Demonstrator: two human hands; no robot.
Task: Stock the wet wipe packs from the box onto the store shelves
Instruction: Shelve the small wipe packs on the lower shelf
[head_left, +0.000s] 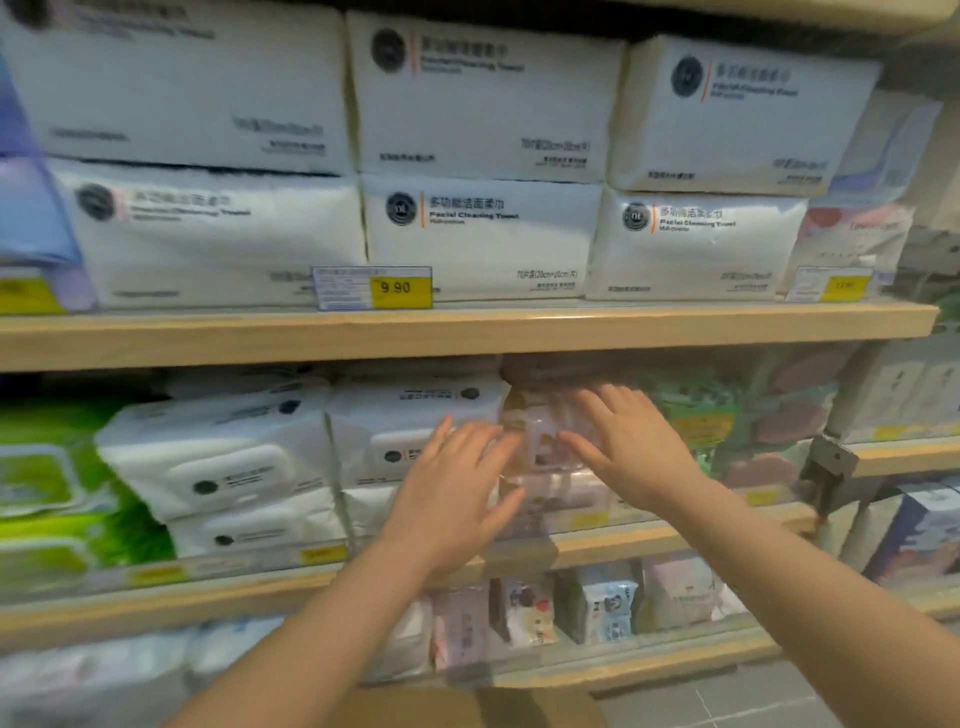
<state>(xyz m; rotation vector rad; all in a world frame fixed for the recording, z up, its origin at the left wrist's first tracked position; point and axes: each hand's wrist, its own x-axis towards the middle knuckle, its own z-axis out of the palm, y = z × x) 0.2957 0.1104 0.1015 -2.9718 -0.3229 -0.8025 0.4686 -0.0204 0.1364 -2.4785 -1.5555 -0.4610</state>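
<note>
Pinkish wet wipe packs (540, 431) stand stacked on the middle shelf (649, 535), blurred. My left hand (457, 483) lies with straight fingers against the left side of the stack. My right hand (628, 441) has spread fingers on the stack's right side and front. Neither hand curls round a pack. A brown cardboard box (467, 709) shows at the bottom edge, below my arms.
White wipe packs (218, 457) and green packs (47, 483) fill the middle shelf to the left, with green and pink packs (727, 421) to the right. White facial towel packs (483, 239) sit on the upper shelf (467, 332). Small packs (524, 613) line the lower shelf.
</note>
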